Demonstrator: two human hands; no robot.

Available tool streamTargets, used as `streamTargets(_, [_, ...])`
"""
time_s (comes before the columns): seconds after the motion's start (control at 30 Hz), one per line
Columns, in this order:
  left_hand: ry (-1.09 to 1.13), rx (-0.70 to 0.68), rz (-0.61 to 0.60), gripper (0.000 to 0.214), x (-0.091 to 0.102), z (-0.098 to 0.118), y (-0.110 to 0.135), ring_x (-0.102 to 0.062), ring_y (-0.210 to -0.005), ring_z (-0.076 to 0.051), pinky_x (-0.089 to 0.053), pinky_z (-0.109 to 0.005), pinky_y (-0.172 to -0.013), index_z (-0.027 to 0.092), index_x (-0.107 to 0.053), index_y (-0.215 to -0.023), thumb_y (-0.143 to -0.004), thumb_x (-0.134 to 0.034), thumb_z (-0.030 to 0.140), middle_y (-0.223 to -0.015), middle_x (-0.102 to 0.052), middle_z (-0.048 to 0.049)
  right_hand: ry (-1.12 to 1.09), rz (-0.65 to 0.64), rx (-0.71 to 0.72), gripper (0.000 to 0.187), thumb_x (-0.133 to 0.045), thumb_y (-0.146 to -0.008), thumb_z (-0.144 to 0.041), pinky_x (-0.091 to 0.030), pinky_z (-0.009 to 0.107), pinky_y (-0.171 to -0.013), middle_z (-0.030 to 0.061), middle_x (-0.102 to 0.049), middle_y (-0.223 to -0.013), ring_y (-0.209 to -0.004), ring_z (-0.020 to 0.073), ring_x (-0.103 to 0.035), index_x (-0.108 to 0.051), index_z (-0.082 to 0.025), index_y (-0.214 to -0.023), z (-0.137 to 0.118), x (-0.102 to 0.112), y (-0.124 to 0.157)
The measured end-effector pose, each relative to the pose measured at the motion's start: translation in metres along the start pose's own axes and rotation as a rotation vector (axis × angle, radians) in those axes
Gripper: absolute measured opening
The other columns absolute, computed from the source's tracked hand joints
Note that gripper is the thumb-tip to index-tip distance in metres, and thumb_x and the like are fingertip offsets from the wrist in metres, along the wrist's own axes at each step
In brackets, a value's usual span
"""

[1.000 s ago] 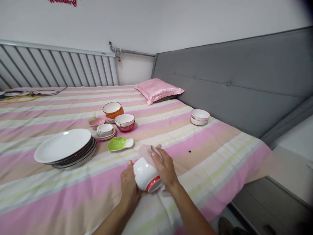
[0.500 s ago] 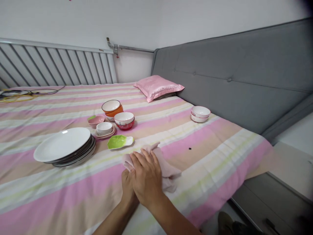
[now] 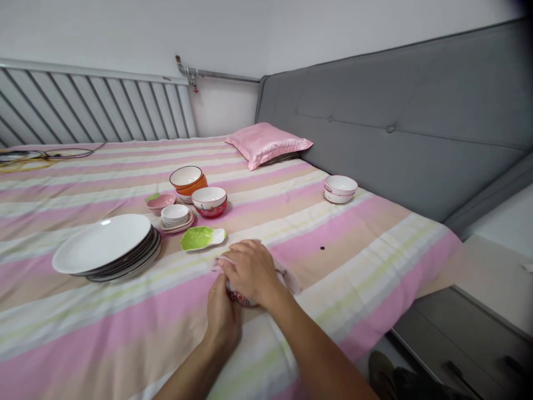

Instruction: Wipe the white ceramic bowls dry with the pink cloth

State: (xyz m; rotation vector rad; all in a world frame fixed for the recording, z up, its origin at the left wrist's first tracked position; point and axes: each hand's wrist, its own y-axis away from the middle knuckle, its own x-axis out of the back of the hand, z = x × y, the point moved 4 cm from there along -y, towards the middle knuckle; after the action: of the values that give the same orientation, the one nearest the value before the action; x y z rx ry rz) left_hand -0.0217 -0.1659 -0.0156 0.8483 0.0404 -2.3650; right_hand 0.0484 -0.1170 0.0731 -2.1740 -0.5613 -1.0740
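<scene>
Bowl [image 3: 240,299] and cloth [image 3: 292,279] in my hands, near the green dish [image 3: 199,238]

I have the bowl on the near side of the green dish, a little to its right, over the striped bed [image 3: 358,283]. My left hand [image 3: 222,312] is curled around the bowl's left side. My right hand [image 3: 251,272] lies over the top with its fingers bent, holding the cloth against the bowl; cloth shows past both its sides. Most of the bowl is hidden, though a strip of red pattern shows between my hands.

Left of the green dish stands a stack of plates [image 3: 106,244], a large white one on top. Behind it to the left are small white bowls [image 3: 175,213] on pinkish dishes [image 3: 183,225], then pink bowls [image 3: 161,201]. Straight behind it, a white bowl sits in a red one [image 3: 211,212], with an orange bowl [image 3: 200,184] farther back. Well right of it stand two stacked pale bowls [image 3: 340,191].
</scene>
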Motion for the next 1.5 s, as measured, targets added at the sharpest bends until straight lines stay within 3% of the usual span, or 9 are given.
streamTargets(0.13, [0.003,0.047,-0.026,0.031,-0.006,0.002,0.005,-0.063,-0.089,-0.017,-0.049,-0.027,-0.08,0.017,-0.067,-0.099,-0.077,-0.066,0.039,-0.097,-0.07,-0.0034,-0.211,-0.068,-0.123,0.029,-0.045,-0.092,-0.037,-0.044,0.031,-0.087,0.0025,-0.072,-0.102,-0.098,0.0192,-0.062,-0.072,-0.025,-0.092,0.028,-0.001,-0.013])
streamTargets(0.3, [-0.062,0.077,0.001,0.033,-0.004,0.002,0.011,-0.063,-0.074,-0.015,-0.049,-0.023,-0.065,0.016,-0.068,-0.098,-0.075,-0.069,0.04,-0.089,-0.07,-0.0024,-0.834,-0.041,-0.478,0.026,-0.054,-0.085,-0.042,-0.047,0.033,-0.088,0.0018,-0.073,-0.101,-0.098,0.0213,-0.064,-0.072,-0.025,-0.089,0.07,-0.021,-0.008])
streamTargets(0.47, [-0.086,0.099,-0.028,0.033,-0.008,0.003,0.018,-0.061,-0.062,-0.012,-0.049,-0.024,-0.061,0.015,-0.068,-0.095,-0.075,-0.069,0.041,-0.082,-0.07,-0.0021,-1.016,-0.125,-0.653,0.056,-0.031,-0.091,-0.054,-0.054,0.034,-0.06,0.0068,-0.072,-0.07,-0.062,0.021,-0.068,-0.07,-0.015,-0.094,0.092,-0.046,0.01])
streamTargets(0.57, [-0.09,0.092,-0.059,0.032,-0.012,0.004,0.019,-0.061,-0.063,-0.013,-0.049,-0.024,-0.06,0.015,-0.067,-0.095,-0.078,-0.066,0.042,-0.082,-0.07,-0.0026,-1.073,-0.142,-0.679,0.057,-0.029,-0.09,-0.056,-0.054,0.033,-0.06,0.0061,-0.073,-0.073,-0.062,0.0203,-0.068,-0.069,-0.016,-0.098,0.092,-0.046,0.014])
streamTargets(0.67, [-0.095,0.04,-0.052,0.033,-0.011,0.006,0.016,-0.061,-0.069,-0.014,-0.048,-0.024,-0.061,0.014,-0.066,-0.096,-0.078,-0.066,0.042,-0.085,-0.069,-0.0038,-0.974,-0.053,-0.519,0.045,-0.041,-0.089,-0.052,-0.053,0.033,-0.075,0.005,-0.073,-0.093,-0.082,0.0202,-0.069,-0.07,-0.02,-0.101,0.081,-0.029,0.007])
streamTargets(0.8, [-0.053,0.04,-0.054,0.029,-0.01,0.006,0.01,-0.058,-0.066,-0.012,-0.047,-0.022,-0.059,0.014,-0.065,-0.088,-0.075,-0.068,0.041,-0.078,-0.066,-0.0013,-0.495,0.023,-0.167,0.027,-0.048,-0.089,-0.033,-0.045,0.032,-0.091,0.0035,-0.07,-0.107,-0.101,0.019,-0.062,-0.07,-0.024,-0.1,0.051,-0.004,-0.002])
streamTargets(0.9, [-0.048,0.014,-0.022,0.022,-0.009,0.009,0.007,-0.055,-0.059,-0.01,-0.045,-0.02,-0.056,0.015,-0.061,-0.071,-0.071,-0.071,0.035,-0.064,-0.06,0.0031,-0.179,0.065,-0.065,0.028,-0.048,-0.089,-0.029,-0.042,0.035,-0.096,0.0052,-0.068,-0.11,-0.108,0.0204,-0.057,-0.068,-0.023,-0.108,0.026,0.002,0.003])
streamTargets(1.13, [-0.076,0.046,0.029,0.02,-0.004,0.011,0.002,-0.064,-0.075,-0.016,-0.051,-0.026,-0.07,0.015,-0.065,-0.079,-0.063,-0.07,0.026,-0.076,-0.069,-0.0009,0.119,0.149,0.037,0.033,-0.043,-0.092,-0.029,-0.026,0.048,-0.11,0.008,-0.05,-0.138,-0.13,0.0278,-0.037,-0.057,-0.022,-0.122,-0.013,-0.011,0.028])
streamTargets(1.5, [-0.078,0.199,-0.123,0.028,-0.008,0.0,-0.005,-0.065,-0.094,-0.021,-0.048,-0.032,-0.087,0.015,-0.07,-0.094,-0.077,-0.063,0.035,-0.099,-0.073,-0.0076,0.069,0.272,-0.062,0.034,-0.043,-0.092,-0.029,-0.03,0.044,-0.106,0.0048,-0.053,-0.134,-0.124,0.0246,-0.043,-0.059,-0.027,-0.122,0.017,-0.003,0.028])
